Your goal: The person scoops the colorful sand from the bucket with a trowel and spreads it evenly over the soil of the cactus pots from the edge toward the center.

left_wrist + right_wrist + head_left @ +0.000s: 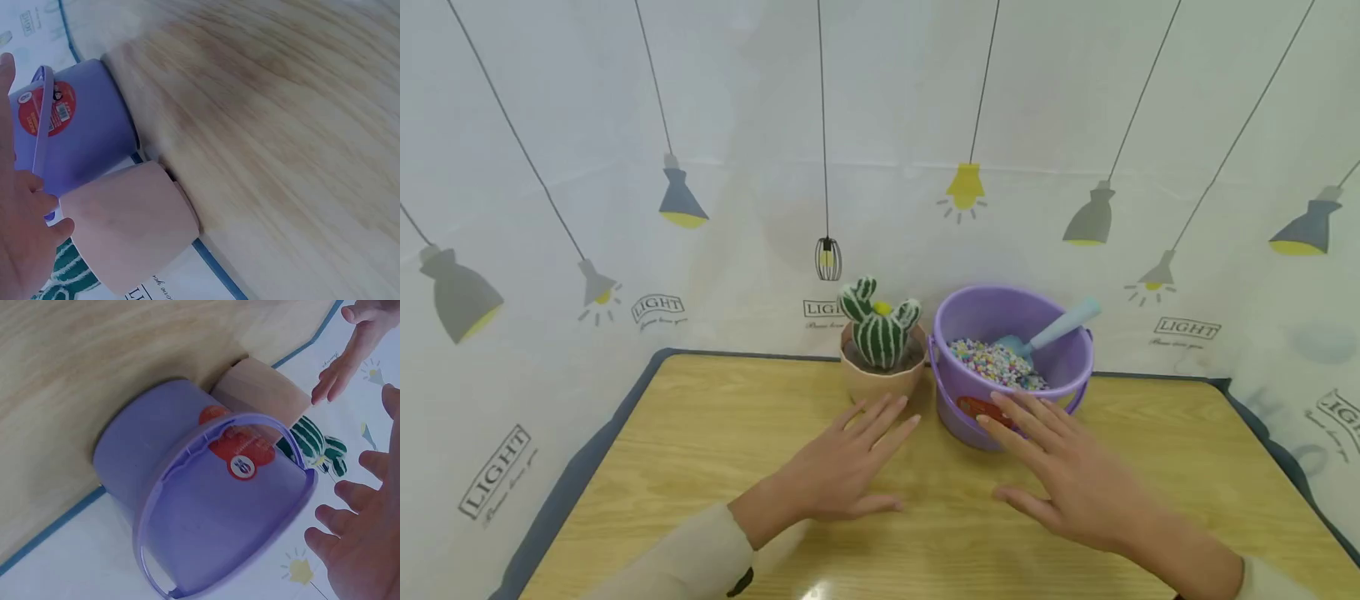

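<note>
A purple bucket point(1012, 400) stands at the back of the table with small multicoloured beads point(988, 360) inside. A light blue scoop point(1060, 327) is stuck in the beads, its handle leaning on the rim. To its left is a knitted green cactus point(880, 337) in a peach pot point(883, 379). My left hand point(842, 468) hovers in front of the pot, fingers stretched and empty. With fingers spread and nothing held, my right hand point(1067, 471) is in front of the bucket, overlapping its lower front in the head view. The bucket's handle point(150, 506) hangs down its front.
The wooden table point(722, 433) has a dark blue edge point(602, 442). Behind it and at both sides hangs a white cloth point(760, 108) printed with lamps.
</note>
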`<state>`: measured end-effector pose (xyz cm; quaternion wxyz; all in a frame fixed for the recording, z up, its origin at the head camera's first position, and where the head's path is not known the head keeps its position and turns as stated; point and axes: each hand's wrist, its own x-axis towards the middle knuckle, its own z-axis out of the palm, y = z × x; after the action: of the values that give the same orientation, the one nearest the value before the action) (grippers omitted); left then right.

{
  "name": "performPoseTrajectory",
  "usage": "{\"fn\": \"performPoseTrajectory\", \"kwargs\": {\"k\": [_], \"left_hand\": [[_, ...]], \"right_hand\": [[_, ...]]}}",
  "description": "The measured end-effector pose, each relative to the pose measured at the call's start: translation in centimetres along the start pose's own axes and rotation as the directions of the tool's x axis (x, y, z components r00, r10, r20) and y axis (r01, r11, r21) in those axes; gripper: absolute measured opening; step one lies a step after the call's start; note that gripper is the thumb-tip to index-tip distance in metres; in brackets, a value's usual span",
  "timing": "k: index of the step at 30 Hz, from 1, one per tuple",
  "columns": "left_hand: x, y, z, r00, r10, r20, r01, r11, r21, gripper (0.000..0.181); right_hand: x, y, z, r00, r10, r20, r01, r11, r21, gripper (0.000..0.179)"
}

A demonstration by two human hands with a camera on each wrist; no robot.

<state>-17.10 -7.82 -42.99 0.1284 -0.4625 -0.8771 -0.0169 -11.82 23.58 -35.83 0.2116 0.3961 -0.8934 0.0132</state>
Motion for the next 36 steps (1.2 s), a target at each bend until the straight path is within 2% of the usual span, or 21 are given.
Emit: {"fn": "performPoseTrajectory", "kwargs": {"k": [8,15,18,23,26,29,32,36], "left_hand": [[2.0,1.0,0.1,0.998,-0.060,-0.004,0.060,0.994,-0.093,0.096],[3.5,1.8,0.5,0.993,-0.118,-0.024,0.113,0.978,-0.177,0.093],[4.1,2.1,0.7,0.987,-0.156,-0.050,0.141,0.965,-0.223,0.093],[5.4,2.7,1.0,0.968,-0.231,-0.099,0.188,0.927,-0.326,0.097],[6.0,3.1,1.2,0.952,-0.284,-0.115,0.213,0.882,-0.421,0.101],[6.5,3.5,1.4,0.930,-0.352,-0.110,0.239,0.802,-0.547,0.104],[7.0,4.1,1.9,0.902,-0.423,-0.081,0.270,0.702,-0.658,0.106],[7.8,4.9,2.2,0.860,-0.510,-0.024,0.305,0.551,-0.777,0.105]], "right_hand": [[1.1,1.6,-1.2,0.992,0.118,0.047,-0.120,0.992,0.027,0.069],[2.0,3.3,-2.0,0.978,0.208,0.032,-0.209,0.975,0.070,0.069],[2.5,4.2,-2.1,0.958,0.284,0.041,-0.287,0.953,0.095,0.067],[3.4,5.7,-2.2,0.882,0.458,0.109,-0.470,0.867,0.163,0.069],[3.8,6.3,-2.1,0.840,0.527,0.128,-0.543,0.816,0.199,0.073],[4.1,6.7,-2.2,0.805,0.579,0.131,-0.593,0.772,0.232,0.079],[4.2,7.1,-2.2,0.765,0.632,0.126,-0.639,0.719,0.274,0.084],[4.4,7.9,-2.1,0.684,0.718,0.131,-0.712,0.618,0.333,0.091]]}}
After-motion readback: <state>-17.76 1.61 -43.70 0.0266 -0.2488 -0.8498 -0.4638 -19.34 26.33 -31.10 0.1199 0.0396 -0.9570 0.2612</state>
